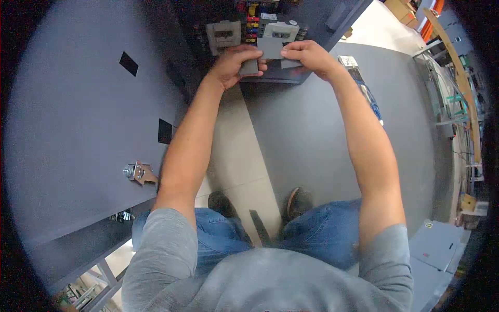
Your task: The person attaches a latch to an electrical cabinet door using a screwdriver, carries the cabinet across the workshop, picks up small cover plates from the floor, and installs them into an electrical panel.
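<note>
Both my hands are raised at the top centre, in front of an open dark cabinet (283, 75). My left hand (234, 65) grips a small grey plate (249, 67), its thumb pointing right. My right hand (309, 56) pinches a flat grey piece (271, 48) between thumb and fingers; the left fingertips are close to its left edge. Another grey part (290, 63) shows under the right fingers. Behind the hands are a light-grey frame (224, 35) on the left, a whitish frame (279, 31) on the right and coloured components (252, 23) between them.
A large grey panel (88, 119) with a metal latch (139, 172) fills the left. On the grey surface (312, 135) at right lies a blue-and-white item (368, 96). Shelving with a wooden strip (462, 78) stands far right; a light-grey box (431, 244) is lower right.
</note>
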Demonstrator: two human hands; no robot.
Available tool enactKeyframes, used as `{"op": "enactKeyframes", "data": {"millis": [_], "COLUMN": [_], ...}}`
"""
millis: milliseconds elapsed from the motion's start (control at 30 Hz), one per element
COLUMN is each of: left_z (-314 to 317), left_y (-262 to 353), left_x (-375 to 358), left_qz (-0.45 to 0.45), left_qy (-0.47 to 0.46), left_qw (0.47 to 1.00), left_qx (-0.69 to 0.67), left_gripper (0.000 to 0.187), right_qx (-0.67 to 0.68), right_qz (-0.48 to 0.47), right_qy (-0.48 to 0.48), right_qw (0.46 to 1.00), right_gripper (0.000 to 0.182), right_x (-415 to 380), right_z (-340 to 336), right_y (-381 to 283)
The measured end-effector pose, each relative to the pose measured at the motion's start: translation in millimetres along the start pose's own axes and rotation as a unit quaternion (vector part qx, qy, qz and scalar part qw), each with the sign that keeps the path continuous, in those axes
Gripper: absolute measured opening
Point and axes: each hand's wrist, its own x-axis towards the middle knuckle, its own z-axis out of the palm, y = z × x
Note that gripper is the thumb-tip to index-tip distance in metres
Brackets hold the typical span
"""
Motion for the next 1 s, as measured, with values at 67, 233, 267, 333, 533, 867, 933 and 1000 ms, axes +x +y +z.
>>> {"op": "enactKeyframes", "data": {"millis": [67, 233, 267, 333, 533, 867, 933, 1000], "left_z": [-1.7, -7.1, -9.9, -13.2, -14.3, -146.0, -106.2, -121.3], "left_y": [-1.1, 1.3, -0.5, -2.1, -0.9, -88.1, -54.6, -62.5], "left_x": [0.1, 1.7, 2.4, 2.1, -5.4, 3.9, -12.8, -5.4], "left_qz": [-0.003, -0.012, -0.006, 0.008, 0.004, 0.077, 0.053, 0.095], "left_qy": [-0.002, -0.022, -0.026, -0.032, 0.018, 0.362, 0.451, 0.429], "left_qw": [1.0, 0.998, 0.999, 0.999, 0.999, 0.922, 0.871, 0.876], "left_qx": [-0.004, -0.061, -0.041, 0.0, 0.035, -0.114, -0.185, -0.2], "left_gripper": [0.022, 0.022, 0.022, 0.021, 0.016, 0.018, 0.019, 0.022], "right_qx": [-0.001, -0.039, -0.062, -0.085, -0.057, -0.127, -0.114, -0.088], "right_qz": [0.001, -0.006, -0.004, -0.008, -0.009, 0.017, 0.037, 0.051], "right_qy": [0.0, -0.009, -0.025, -0.03, 0.053, 0.078, 0.076, 0.094], "right_qw": [1.0, 0.999, 0.998, 0.996, 0.997, 0.989, 0.99, 0.99], "right_gripper": [0.032, 0.029, 0.029, 0.03, 0.032, 0.028, 0.026, 0.024], "right_x": [1.8, 3.0, 2.6, 3.5, 10.4, 26.2, 26.4, 24.3], "right_z": [-0.3, -0.5, -1.7, -1.6, 9.2, -1.6, -4.5, -6.9], "right_y": [2.4, 2.2, 1.3, -0.1, 5.7, 46.6, 50.9, 53.7]}}
